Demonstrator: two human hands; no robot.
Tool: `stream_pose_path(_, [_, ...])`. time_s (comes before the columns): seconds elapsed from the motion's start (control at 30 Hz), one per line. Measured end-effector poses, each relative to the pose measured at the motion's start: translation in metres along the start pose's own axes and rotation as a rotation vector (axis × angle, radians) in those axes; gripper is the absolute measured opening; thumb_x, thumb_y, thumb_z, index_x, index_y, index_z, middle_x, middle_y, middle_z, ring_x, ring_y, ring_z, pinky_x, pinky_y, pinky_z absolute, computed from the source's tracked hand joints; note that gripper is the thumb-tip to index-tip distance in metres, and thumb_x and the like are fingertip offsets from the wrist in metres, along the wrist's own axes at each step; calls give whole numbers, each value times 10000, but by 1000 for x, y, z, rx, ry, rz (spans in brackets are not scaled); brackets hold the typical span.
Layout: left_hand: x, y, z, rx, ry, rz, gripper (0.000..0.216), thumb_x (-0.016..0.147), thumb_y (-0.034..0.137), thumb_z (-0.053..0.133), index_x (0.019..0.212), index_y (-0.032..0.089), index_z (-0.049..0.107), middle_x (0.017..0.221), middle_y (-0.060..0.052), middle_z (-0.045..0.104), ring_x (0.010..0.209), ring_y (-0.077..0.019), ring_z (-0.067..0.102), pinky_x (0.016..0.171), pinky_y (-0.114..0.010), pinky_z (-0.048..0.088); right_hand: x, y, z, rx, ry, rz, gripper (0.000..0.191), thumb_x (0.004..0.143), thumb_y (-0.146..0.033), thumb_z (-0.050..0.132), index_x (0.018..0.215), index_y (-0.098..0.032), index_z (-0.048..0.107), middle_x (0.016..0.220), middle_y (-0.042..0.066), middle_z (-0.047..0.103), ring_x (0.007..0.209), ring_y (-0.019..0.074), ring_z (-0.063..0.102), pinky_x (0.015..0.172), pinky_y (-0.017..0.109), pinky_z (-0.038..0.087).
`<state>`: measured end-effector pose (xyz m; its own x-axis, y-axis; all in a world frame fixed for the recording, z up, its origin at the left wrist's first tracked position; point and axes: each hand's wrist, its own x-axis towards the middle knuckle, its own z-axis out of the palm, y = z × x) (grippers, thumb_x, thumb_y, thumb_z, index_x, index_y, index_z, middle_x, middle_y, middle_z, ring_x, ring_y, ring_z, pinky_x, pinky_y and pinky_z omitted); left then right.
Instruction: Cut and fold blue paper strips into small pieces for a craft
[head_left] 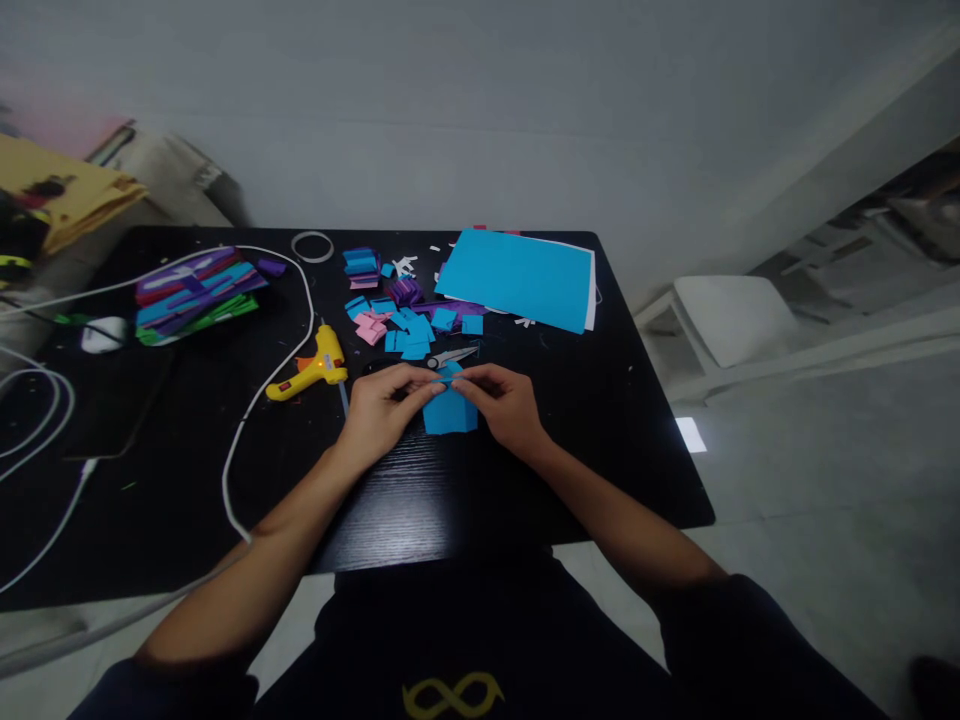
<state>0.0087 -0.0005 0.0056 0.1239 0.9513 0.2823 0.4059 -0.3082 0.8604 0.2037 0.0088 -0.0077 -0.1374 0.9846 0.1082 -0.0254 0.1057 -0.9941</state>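
Observation:
A creased piece of blue paper [451, 410] hangs between my hands over the front part of the black table. My left hand [382, 408] pinches its upper left edge between thumb and fingers. From the other side my right hand [504, 405] pinches the same upper edge, the fingertips of both hands almost meeting. Just beyond the paper lie scissors [454, 356], their handles partly hidden. Small cut blue pieces [411, 330] and pink pieces [371, 327] are heaped past them. A yellow glue gun [311, 365] rests left of my left hand.
A large blue sheet [517, 278] lies over white paper at the back right. Folded coloured strips [199, 295] are stacked at the left. A white cable [259, 400] crosses the table and passes by my left forearm. A white stool [731, 320] stands to the right.

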Motion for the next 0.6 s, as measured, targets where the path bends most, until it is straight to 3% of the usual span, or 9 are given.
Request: stream_pose_path(0.6, [1,3,2,-70,-43,-32,183,865,364,755,900,187,780,771,-19,723,683,-139,643,644,-242,506,-2,2,1,-78,-48,-74,160,868,-377,733,903,-222,748,893,25,757,831,189,704,783,330,566])
